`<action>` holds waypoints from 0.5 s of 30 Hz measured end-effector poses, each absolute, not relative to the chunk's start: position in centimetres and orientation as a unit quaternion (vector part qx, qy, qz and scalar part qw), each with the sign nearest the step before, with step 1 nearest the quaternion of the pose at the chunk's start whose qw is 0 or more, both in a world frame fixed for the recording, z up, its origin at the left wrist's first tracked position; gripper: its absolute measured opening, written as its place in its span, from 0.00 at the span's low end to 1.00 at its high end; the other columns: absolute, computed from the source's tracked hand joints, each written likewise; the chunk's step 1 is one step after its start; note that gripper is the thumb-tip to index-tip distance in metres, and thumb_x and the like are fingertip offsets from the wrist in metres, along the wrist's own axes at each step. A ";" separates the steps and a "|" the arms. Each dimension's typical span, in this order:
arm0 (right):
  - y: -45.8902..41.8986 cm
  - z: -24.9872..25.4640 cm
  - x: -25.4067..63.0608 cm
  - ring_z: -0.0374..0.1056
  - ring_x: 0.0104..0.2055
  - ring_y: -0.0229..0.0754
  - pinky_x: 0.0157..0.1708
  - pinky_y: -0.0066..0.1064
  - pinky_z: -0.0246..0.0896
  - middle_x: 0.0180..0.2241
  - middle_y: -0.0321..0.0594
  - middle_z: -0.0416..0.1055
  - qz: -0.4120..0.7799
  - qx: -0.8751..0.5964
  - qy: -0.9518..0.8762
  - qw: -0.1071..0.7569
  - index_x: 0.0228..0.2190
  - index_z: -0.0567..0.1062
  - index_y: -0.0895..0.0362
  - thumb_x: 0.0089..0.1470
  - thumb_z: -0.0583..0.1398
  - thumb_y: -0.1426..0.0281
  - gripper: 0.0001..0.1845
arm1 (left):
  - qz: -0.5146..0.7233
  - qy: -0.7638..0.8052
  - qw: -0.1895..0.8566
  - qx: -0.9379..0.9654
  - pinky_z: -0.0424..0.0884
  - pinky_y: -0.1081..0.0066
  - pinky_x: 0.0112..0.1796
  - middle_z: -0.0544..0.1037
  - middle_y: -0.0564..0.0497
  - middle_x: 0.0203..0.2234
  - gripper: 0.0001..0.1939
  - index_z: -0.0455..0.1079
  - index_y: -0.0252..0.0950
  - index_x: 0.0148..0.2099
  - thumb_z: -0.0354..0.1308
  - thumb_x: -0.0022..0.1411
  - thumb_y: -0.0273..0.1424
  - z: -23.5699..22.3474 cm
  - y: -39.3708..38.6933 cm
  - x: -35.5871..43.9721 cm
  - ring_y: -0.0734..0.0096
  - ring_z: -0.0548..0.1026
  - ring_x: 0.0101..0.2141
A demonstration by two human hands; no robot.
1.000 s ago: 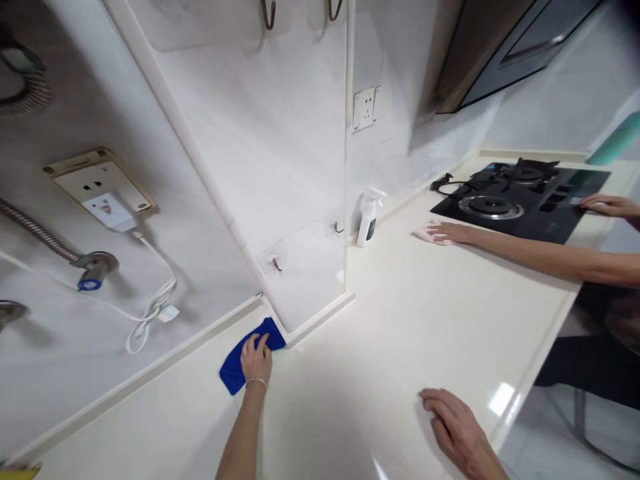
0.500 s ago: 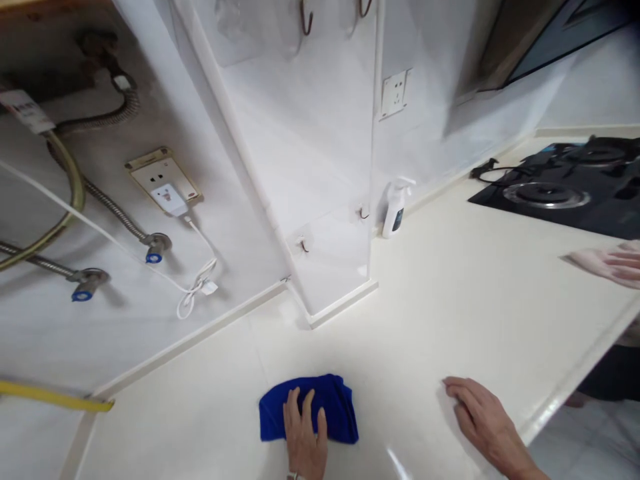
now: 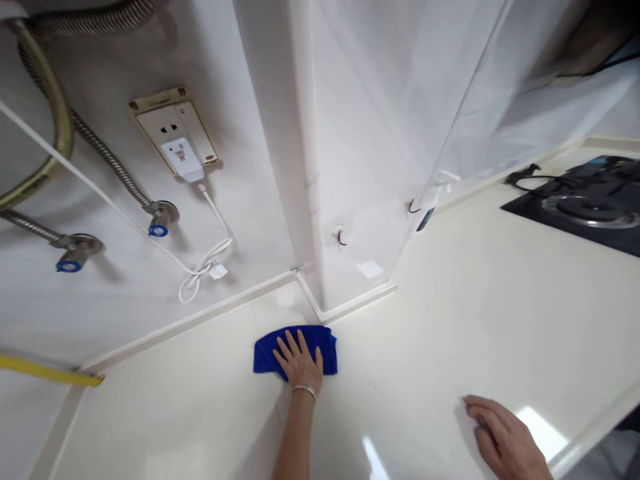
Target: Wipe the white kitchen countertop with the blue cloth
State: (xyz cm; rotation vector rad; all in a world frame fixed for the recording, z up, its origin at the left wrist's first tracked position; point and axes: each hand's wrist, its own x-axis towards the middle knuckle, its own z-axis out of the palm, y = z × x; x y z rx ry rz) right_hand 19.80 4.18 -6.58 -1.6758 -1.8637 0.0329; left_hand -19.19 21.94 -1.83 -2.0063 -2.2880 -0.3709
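A folded blue cloth (image 3: 265,353) lies on the pale countertop (image 3: 400,360), close to the foot of the wall corner. Flat on top of it presses my left hand (image 3: 303,367), fingers spread, with a thin bracelet at the wrist. My right hand (image 3: 507,437) is over the counter near its front edge, away from the cloth. Its fingers are loosely bent, the thumb stands apart, and I see nothing held, though a small dark patch between the fingers is unclear.
A wall pillar (image 3: 370,200) with hooks juts out beyond the cloth, partly hiding a white spray bottle (image 3: 425,220). A black gas hob (image 3: 590,200) sits at the far right. On the left are a socket with a plug (image 3: 183,159), valves (image 3: 163,220) and a yellow pipe (image 3: 50,370).
My left hand has pushed the blue cloth forward toward the wall corner, and its fingers have spread wider. The view has shifted closer to the wall. My right hand stays by the front edge.
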 end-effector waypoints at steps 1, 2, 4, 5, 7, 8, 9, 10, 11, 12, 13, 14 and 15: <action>4.2 -6.6 19.8 0.72 0.47 0.51 0.47 0.47 0.69 0.47 0.44 0.73 0.012 -0.639 -0.703 0.313 0.40 0.71 0.52 0.57 0.55 0.67 0.09 | -0.117 -0.748 0.029 -0.653 0.44 0.34 0.66 0.55 0.35 0.70 0.32 0.55 0.37 0.70 0.49 0.67 0.42 -1.5 23.3 -19.7 0.33 0.48 0.69; 4.2 -6.5 19.8 0.72 0.47 0.51 0.48 0.48 0.70 0.47 0.43 0.74 0.012 -0.642 -0.700 0.313 0.39 0.71 0.52 0.56 0.56 0.68 0.08 | -0.112 -0.747 0.019 -0.655 0.44 0.34 0.66 0.55 0.36 0.70 0.31 0.56 0.38 0.70 0.48 0.68 0.39 -1.2 24.7 -20.1 0.34 0.49 0.69; 4.2 -6.4 19.8 0.73 0.47 0.52 0.47 0.48 0.70 0.47 0.43 0.74 0.010 -0.643 -0.698 0.314 0.39 0.72 0.51 0.56 0.56 0.68 0.08 | -0.108 -0.740 -0.002 -0.664 0.44 0.35 0.66 0.55 0.38 0.70 0.29 0.56 0.40 0.70 0.46 0.68 0.38 -0.7 27.2 -20.9 0.38 0.49 0.70; 4.2 -6.4 19.9 0.73 0.47 0.52 0.47 0.48 0.71 0.46 0.43 0.74 0.010 -0.642 -0.699 0.314 0.38 0.72 0.51 0.55 0.56 0.68 0.08 | -0.106 -0.737 -0.011 -0.667 0.44 0.35 0.66 0.54 0.39 0.70 0.29 0.56 0.41 0.70 0.45 0.68 0.38 -0.4 28.4 -21.3 0.39 0.48 0.70; 4.2 -6.4 20.0 0.74 0.46 0.52 0.45 0.47 0.72 0.46 0.43 0.75 0.010 -0.640 -0.701 0.314 0.38 0.72 0.51 0.55 0.57 0.68 0.08 | -0.104 -0.738 -0.025 -0.667 0.44 0.36 0.66 0.54 0.40 0.71 0.30 0.56 0.41 0.70 0.45 0.69 0.40 0.1 30.6 -21.9 0.41 0.48 0.70; 4.3 -6.4 20.1 0.74 0.46 0.52 0.44 0.47 0.73 0.45 0.43 0.75 0.010 -0.639 -0.703 0.312 0.38 0.73 0.51 0.54 0.57 0.68 0.08 | -0.102 -0.740 -0.031 -0.665 0.45 0.36 0.66 0.54 0.41 0.71 0.30 0.56 0.42 0.70 0.45 0.69 0.41 0.3 31.6 -22.3 0.41 0.48 0.70; 4.3 -6.4 20.2 0.74 0.45 0.52 0.44 0.47 0.73 0.45 0.43 0.75 0.009 -0.640 -0.703 0.311 0.37 0.73 0.50 0.54 0.57 0.67 0.08 | -0.101 -0.742 -0.035 -0.662 0.45 0.37 0.66 0.54 0.41 0.71 0.30 0.56 0.42 0.70 0.45 0.68 0.42 0.4 32.6 -22.6 0.41 0.48 0.70; 4.3 -6.4 20.2 0.74 0.45 0.52 0.44 0.47 0.73 0.45 0.44 0.75 0.008 -0.641 -0.703 0.308 0.37 0.73 0.50 0.54 0.57 0.67 0.08 | -0.101 -0.743 -0.039 -0.660 0.45 0.37 0.67 0.54 0.41 0.71 0.30 0.57 0.42 0.70 0.45 0.68 0.42 0.6 33.4 -22.9 0.41 0.48 0.70; 4.3 -6.5 20.3 0.74 0.45 0.53 0.44 0.47 0.73 0.45 0.44 0.75 0.006 -0.642 -0.703 0.305 0.37 0.73 0.50 0.54 0.57 0.67 0.07 | -0.102 -0.745 -0.043 -0.658 0.44 0.37 0.67 0.54 0.42 0.71 0.30 0.57 0.43 0.70 0.46 0.68 0.42 0.7 34.2 -23.2 0.41 0.48 0.70; 4.3 -6.5 20.3 0.75 0.45 0.53 0.43 0.47 0.74 0.45 0.44 0.76 0.004 -0.642 -0.704 0.303 0.37 0.74 0.50 0.54 0.57 0.67 0.08 | -0.104 -0.746 -0.046 -0.656 0.45 0.37 0.67 0.54 0.42 0.71 0.30 0.57 0.43 0.70 0.46 0.68 0.42 0.7 34.9 -23.6 0.41 0.48 0.70; 4.3 -6.5 20.4 0.75 0.46 0.53 0.43 0.46 0.74 0.45 0.44 0.76 0.002 -0.643 -0.705 0.301 0.37 0.74 0.50 0.54 0.57 0.67 0.08 | -0.105 -0.747 -0.051 -0.654 0.45 0.37 0.67 0.54 0.43 0.71 0.30 0.57 0.44 0.70 0.46 0.68 0.43 0.8 35.5 -24.0 0.41 0.48 0.70; 4.2 -6.5 20.4 0.75 0.46 0.53 0.42 0.46 0.75 0.45 0.43 0.76 0.000 -0.643 -0.705 0.300 0.37 0.74 0.50 0.54 0.57 0.66 0.08 | -0.106 -0.748 -0.055 -0.653 0.45 0.38 0.67 0.54 0.43 0.71 0.30 0.57 0.44 0.70 0.46 0.68 0.43 0.8 35.9 -24.4 0.42 0.48 0.70; 4.2 -6.5 20.5 0.75 0.46 0.54 0.42 0.46 0.75 0.45 0.43 0.76 -0.001 -0.643 -0.705 0.300 0.37 0.75 0.50 0.54 0.57 0.66 0.09 | -0.106 -0.746 -0.059 -0.655 0.46 0.39 0.67 0.55 0.45 0.71 0.29 0.57 0.45 0.69 0.46 0.68 0.44 0.8 36.3 -24.9 0.43 0.48 0.70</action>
